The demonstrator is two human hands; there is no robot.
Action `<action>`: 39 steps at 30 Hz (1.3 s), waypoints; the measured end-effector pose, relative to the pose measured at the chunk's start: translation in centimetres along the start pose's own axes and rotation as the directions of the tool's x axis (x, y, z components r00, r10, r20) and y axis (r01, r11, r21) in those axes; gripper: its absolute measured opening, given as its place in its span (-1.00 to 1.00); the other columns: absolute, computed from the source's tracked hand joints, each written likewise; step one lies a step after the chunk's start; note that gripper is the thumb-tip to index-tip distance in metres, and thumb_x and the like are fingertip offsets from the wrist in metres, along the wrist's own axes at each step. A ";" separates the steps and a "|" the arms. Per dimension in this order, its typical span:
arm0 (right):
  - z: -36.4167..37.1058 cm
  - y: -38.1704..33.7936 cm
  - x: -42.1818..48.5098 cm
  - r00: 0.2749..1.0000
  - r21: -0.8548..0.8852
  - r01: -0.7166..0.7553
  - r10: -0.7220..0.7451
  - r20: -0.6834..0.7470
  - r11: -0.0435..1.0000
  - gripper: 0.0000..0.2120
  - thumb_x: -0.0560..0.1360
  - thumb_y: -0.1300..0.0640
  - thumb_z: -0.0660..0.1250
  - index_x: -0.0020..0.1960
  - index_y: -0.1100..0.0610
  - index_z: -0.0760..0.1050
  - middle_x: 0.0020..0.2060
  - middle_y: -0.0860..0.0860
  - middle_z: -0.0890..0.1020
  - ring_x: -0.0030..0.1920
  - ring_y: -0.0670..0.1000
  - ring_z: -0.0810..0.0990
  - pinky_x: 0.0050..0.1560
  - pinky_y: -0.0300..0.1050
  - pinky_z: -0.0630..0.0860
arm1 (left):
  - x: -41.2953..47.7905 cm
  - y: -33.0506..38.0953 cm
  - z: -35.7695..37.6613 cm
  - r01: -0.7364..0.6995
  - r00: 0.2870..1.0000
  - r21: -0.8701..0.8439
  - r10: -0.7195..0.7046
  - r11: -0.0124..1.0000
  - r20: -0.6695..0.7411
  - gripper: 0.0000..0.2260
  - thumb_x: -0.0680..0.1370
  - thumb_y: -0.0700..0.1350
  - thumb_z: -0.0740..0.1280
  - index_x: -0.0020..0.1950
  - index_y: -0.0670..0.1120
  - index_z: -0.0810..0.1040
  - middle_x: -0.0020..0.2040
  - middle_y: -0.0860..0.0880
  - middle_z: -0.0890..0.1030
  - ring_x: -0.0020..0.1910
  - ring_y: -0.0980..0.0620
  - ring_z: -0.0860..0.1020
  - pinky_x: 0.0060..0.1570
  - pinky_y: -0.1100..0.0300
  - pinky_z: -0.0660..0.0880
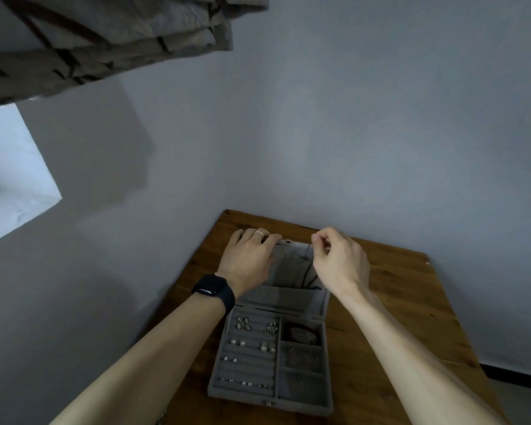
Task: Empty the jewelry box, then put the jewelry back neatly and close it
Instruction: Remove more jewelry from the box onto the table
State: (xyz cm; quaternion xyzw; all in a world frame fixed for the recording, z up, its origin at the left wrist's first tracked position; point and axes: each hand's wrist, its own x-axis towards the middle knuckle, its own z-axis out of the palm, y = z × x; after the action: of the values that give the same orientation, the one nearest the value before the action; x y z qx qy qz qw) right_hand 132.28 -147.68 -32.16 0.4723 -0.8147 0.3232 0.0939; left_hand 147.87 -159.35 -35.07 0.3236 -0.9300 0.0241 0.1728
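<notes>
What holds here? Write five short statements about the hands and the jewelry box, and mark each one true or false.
1. The jewelry box lies open on the wooden table. True.
2. The right hand pinches a thin dark cord over the lid. True.
3. The black watch is on the right wrist. False: it is on the left wrist.
4. The padded rows are bare. False: earrings sit in them.
5. The left hand rests on the lid's far edge. True.
</notes>
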 end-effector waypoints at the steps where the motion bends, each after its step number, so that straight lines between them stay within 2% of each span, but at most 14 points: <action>1: -0.2 -0.1 0.1 1.000 0.052 0.026 -0.026 0.006 0.998 -0.85 0.63 -0.04 0.25 0.00 -0.02 0.55 -0.09 -0.09 0.66 -0.13 0.03 0.62 -0.24 -0.16 0.45 | 0.0 0.1 -0.1 0.004 1.000 0.007 -0.004 1.000 0.006 -0.54 0.63 -0.01 0.24 0.54 0.02 0.30 0.41 -0.05 0.45 0.41 -0.08 0.38 0.44 -0.06 0.22; 3: -0.6 -0.4 0.2 0.998 0.172 0.064 -0.067 0.010 0.983 -0.88 0.63 -0.01 0.27 -0.01 -0.01 0.55 -0.15 -0.12 0.65 -0.16 -0.03 0.61 -0.26 -0.18 0.44 | 0.1 0.2 -0.3 0.020 0.999 0.007 -0.020 1.000 0.024 -0.53 0.62 -0.01 0.24 0.53 0.02 0.30 0.41 -0.04 0.45 0.41 -0.08 0.38 0.44 -0.06 0.22; 7: -2.4 -1.2 0.4 1.000 0.414 0.030 -0.026 -0.016 0.910 -0.88 0.63 0.01 0.28 -0.08 -0.04 0.50 -0.27 -0.12 0.62 -0.24 -0.01 0.66 -0.23 -0.05 0.58 | 0.5 0.4 -0.5 0.055 0.995 -0.004 -0.055 0.998 0.087 -0.52 0.59 -0.02 0.25 0.52 0.04 0.31 0.40 -0.05 0.46 0.40 -0.09 0.38 0.44 -0.07 0.20; 14: -6.3 -1.9 1.1 0.996 0.456 0.084 -0.074 -0.040 0.886 -0.87 0.63 0.02 0.28 -0.09 -0.02 0.50 -0.28 -0.13 0.60 -0.26 -0.07 0.64 -0.23 -0.12 0.59 | 1.6 1.2 -2.2 0.099 0.976 -0.066 -0.083 0.993 0.203 -0.46 0.54 0.00 0.29 0.53 0.06 0.31 0.41 -0.05 0.45 0.42 -0.10 0.36 0.45 -0.08 0.23; 16: -7.4 -1.9 1.2 0.995 0.457 0.100 -0.084 -0.055 0.884 -0.86 0.63 0.01 0.28 -0.10 -0.03 0.50 -0.30 -0.12 0.60 -0.27 -0.08 0.63 -0.23 -0.15 0.57 | 1.9 1.9 -3.8 0.119 0.982 -0.273 -0.073 0.954 0.174 -0.45 0.50 0.00 0.32 0.50 0.07 0.36 0.38 -0.04 0.49 0.38 -0.07 0.42 0.38 0.00 0.36; 17: -7.9 -2.0 1.3 0.994 0.461 0.107 -0.084 -0.070 0.881 -0.86 0.63 0.00 0.28 -0.10 -0.02 0.50 -0.31 -0.12 0.60 -0.26 -0.07 0.63 -0.23 -0.13 0.57 | 2.0 2.7 -5.0 0.133 0.985 -0.430 -0.070 0.893 0.160 -0.46 0.48 -0.02 0.34 0.48 0.08 0.39 0.36 -0.03 0.52 0.35 -0.04 0.45 0.33 0.05 0.41; 20: -9.4 -2.4 1.5 0.990 0.473 0.128 -0.086 -0.109 0.872 -0.86 0.63 -0.01 0.28 -0.08 0.00 0.52 -0.31 -0.12 0.61 -0.29 -0.07 0.62 -0.24 -0.11 0.56 | 2.4 5.3 -8.9 0.130 0.988 -0.774 -0.017 0.620 0.153 -0.50 0.41 -0.05 0.37 0.36 0.14 0.50 0.26 0.09 0.60 0.25 0.09 0.53 0.23 0.12 0.48; 22: -10.5 -2.8 1.6 0.988 0.492 0.127 -0.068 -0.136 0.861 -0.86 0.63 0.00 0.29 -0.06 0.01 0.53 -0.27 -0.12 0.62 -0.29 -0.09 0.62 -0.25 -0.15 0.55 | 2.6 6.9 -11.3 0.073 0.991 -0.797 0.049 0.600 0.127 -0.62 0.42 -0.06 0.40 0.24 0.11 0.61 0.11 0.13 0.66 0.13 0.16 0.60 0.16 0.17 0.54; 24: -12.0 -3.4 1.8 0.986 0.516 0.118 -0.039 -0.161 0.849 -0.88 0.62 0.02 0.30 -0.05 0.02 0.54 -0.23 -0.12 0.63 -0.29 -0.11 0.62 -0.28 -0.23 0.53 | 2.6 8.4 -13.5 -0.024 0.997 -0.721 0.072 0.693 0.036 -0.80 0.50 -0.11 0.40 0.11 0.05 0.68 0.00 0.15 0.70 -0.01 0.25 0.62 0.11 0.27 0.55; 26: -13.6 -3.8 1.9 0.985 0.550 0.101 -0.007 -0.171 0.829 -0.90 0.62 0.02 0.31 -0.04 0.00 0.55 -0.19 -0.12 0.64 -0.29 -0.09 0.63 -0.30 -0.25 0.53 | 2.4 9.7 -15.1 -0.078 0.997 -0.680 0.069 0.729 -0.040 -0.86 0.56 -0.14 0.39 0.06 0.01 0.71 -0.05 0.14 0.71 -0.07 0.28 0.62 0.10 0.32 0.55; 30: -17.0 -3.5 1.2 0.980 0.610 0.090 0.038 -0.193 0.788 -0.90 0.60 -0.04 0.32 0.00 -0.05 0.58 -0.14 -0.14 0.66 -0.20 -0.01 0.66 -0.15 -0.10 0.60 | 2.2 11.5 -17.5 -0.086 0.996 -0.758 0.041 0.647 -0.078 -0.91 0.56 -0.04 0.44 0.00 0.04 0.74 -0.04 0.17 0.72 -0.03 0.24 0.64 0.11 0.27 0.55; 33: -18.8 -2.2 -1.0 0.994 0.680 -0.024 0.089 -0.060 0.733 -0.75 0.60 -0.23 0.23 0.07 -0.10 0.56 -0.03 -0.14 0.68 -0.07 -0.06 0.67 -0.09 -0.09 0.56 | 1.7 12.8 -18.8 -0.068 0.997 -0.840 0.021 0.539 -0.067 -0.90 0.55 -0.02 0.46 -0.03 -0.02 0.74 -0.13 0.11 0.73 -0.13 0.12 0.67 0.00 0.23 0.59; 36: -19.4 -0.3 -5.1 0.979 0.723 -0.191 0.074 0.191 0.664 -0.49 0.54 -0.37 0.06 0.19 -0.09 0.57 0.07 -0.16 0.68 0.03 -0.17 0.65 0.05 -0.08 0.55 | 0.6 14.6 -19.3 -0.064 0.998 -0.870 0.029 0.490 -0.057 -0.84 0.54 0.00 0.47 -0.13 -0.07 0.72 -0.19 0.07 0.72 -0.19 0.03 0.67 -0.20 0.37 0.49; 39: -18.7 1.2 -10.0 0.946 0.734 -0.258 0.009 0.324 0.628 -0.61 0.55 -0.25 0.23 0.14 -0.02 0.62 0.05 -0.09 0.71 0.08 -0.13 0.65 0.09 -0.12 0.56 | -0.7 16.6 -19.1 -0.041 0.999 -0.891 0.035 0.452 -0.028 -0.80 0.53 -0.03 0.48 -0.16 -0.16 0.70 -0.19 0.03 0.72 -0.26 0.09 0.64 -0.27 0.40 0.45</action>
State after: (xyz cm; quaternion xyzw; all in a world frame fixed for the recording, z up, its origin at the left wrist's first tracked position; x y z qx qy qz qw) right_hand 133.79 -128.72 -22.78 0.4468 -0.6372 0.5714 -0.2604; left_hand 144.13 -142.86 -16.28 0.1645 -0.8117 -0.4613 0.3184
